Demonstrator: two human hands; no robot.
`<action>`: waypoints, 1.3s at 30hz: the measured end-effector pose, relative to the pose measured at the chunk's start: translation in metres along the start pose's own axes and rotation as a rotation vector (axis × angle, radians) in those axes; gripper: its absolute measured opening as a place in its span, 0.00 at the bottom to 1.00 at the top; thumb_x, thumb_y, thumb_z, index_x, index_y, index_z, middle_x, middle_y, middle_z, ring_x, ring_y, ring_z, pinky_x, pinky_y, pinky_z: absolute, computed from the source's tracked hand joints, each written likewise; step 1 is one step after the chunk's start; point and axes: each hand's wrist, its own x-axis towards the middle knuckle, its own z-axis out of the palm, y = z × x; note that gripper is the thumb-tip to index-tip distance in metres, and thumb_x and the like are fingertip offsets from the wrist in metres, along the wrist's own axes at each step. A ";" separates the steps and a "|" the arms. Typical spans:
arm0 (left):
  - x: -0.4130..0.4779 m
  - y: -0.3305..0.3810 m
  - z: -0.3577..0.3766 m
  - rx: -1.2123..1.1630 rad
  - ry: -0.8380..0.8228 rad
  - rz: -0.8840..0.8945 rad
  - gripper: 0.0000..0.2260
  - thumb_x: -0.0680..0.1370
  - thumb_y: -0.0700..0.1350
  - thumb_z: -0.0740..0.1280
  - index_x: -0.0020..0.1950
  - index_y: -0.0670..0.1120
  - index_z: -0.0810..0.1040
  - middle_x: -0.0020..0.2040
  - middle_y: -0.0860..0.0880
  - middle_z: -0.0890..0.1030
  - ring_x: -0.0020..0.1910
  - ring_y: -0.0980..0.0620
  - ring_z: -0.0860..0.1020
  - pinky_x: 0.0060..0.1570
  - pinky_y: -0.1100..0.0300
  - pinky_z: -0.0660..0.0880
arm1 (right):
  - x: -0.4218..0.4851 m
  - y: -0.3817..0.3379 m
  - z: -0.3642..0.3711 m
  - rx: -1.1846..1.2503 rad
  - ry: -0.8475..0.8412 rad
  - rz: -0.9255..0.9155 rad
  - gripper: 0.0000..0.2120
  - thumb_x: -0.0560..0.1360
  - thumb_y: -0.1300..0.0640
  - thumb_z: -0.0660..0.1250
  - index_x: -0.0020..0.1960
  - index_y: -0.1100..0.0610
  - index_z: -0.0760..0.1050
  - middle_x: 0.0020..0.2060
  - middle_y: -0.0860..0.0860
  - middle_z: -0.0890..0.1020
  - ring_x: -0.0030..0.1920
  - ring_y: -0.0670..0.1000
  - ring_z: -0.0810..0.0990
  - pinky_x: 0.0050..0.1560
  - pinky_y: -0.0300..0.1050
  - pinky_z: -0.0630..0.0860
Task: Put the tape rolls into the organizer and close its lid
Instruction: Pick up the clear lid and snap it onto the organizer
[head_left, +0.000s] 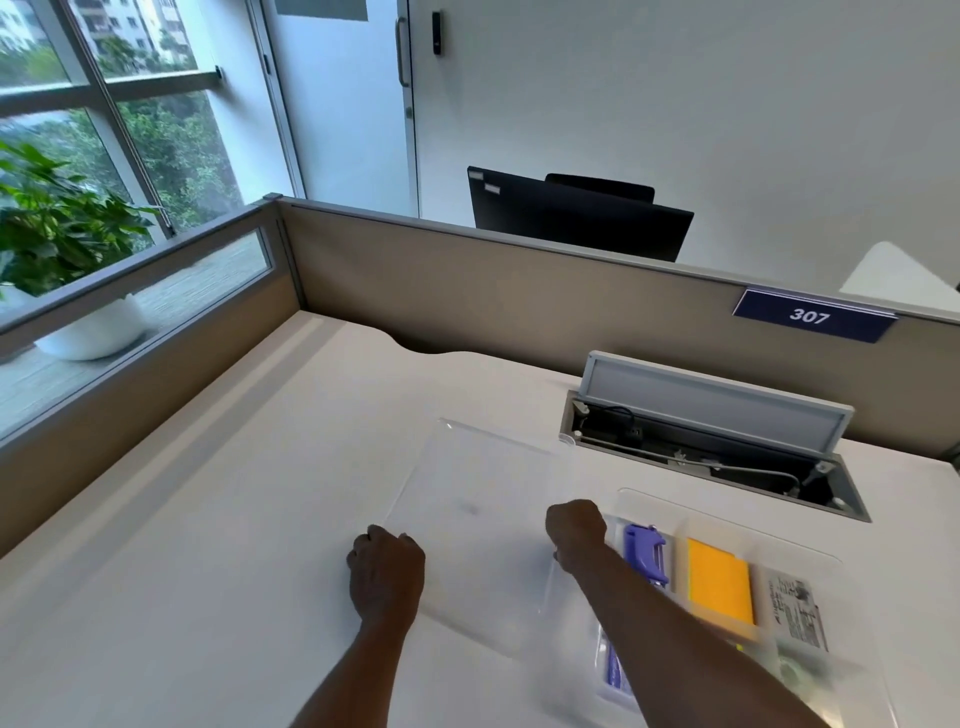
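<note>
A clear plastic organizer (654, 501) stands on the desk at the right. Its compartments hold a purple tool (644, 551), a yellow pad (719, 582) and a printed packet (797, 613). A pale greenish round thing (795, 673), maybe a tape roll, shows blurred in the near compartment. The clear lid (483, 499) lies swung out to the left of the organizer, nearly flat. My left hand (387, 571) is closed on the lid's near left corner. My right hand (576, 535) is closed on the lid's right edge, beside the organizer. My right forearm hides part of the organizer.
An open cable hatch (727, 457) with its flap raised sits in the desk behind the organizer. A beige partition (467, 280) with a "307" sign (813, 315) bounds the desk at the back and left. A monitor (576, 218) stands beyond it.
</note>
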 end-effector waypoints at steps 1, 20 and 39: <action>0.000 0.001 -0.002 -0.045 -0.006 -0.023 0.12 0.77 0.44 0.60 0.52 0.37 0.73 0.52 0.35 0.77 0.53 0.36 0.75 0.53 0.47 0.73 | 0.000 -0.004 -0.004 0.053 -0.001 -0.001 0.05 0.70 0.68 0.61 0.43 0.66 0.76 0.34 0.58 0.76 0.41 0.60 0.79 0.42 0.48 0.77; -0.055 0.094 -0.003 -1.069 -0.626 -0.002 0.10 0.74 0.38 0.71 0.54 0.41 0.77 0.45 0.44 0.86 0.39 0.48 0.83 0.33 0.61 0.76 | 0.028 0.009 -0.188 0.280 0.019 -0.188 0.16 0.75 0.70 0.60 0.30 0.57 0.69 0.25 0.53 0.65 0.23 0.49 0.62 0.28 0.40 0.57; -0.147 0.228 -0.030 -0.605 -0.135 1.051 0.09 0.74 0.38 0.71 0.51 0.49 0.84 0.48 0.50 0.85 0.47 0.57 0.80 0.50 0.70 0.73 | 0.036 0.048 -0.327 1.189 -0.332 -0.191 0.32 0.79 0.36 0.50 0.52 0.65 0.75 0.48 0.61 0.80 0.48 0.57 0.80 0.51 0.50 0.78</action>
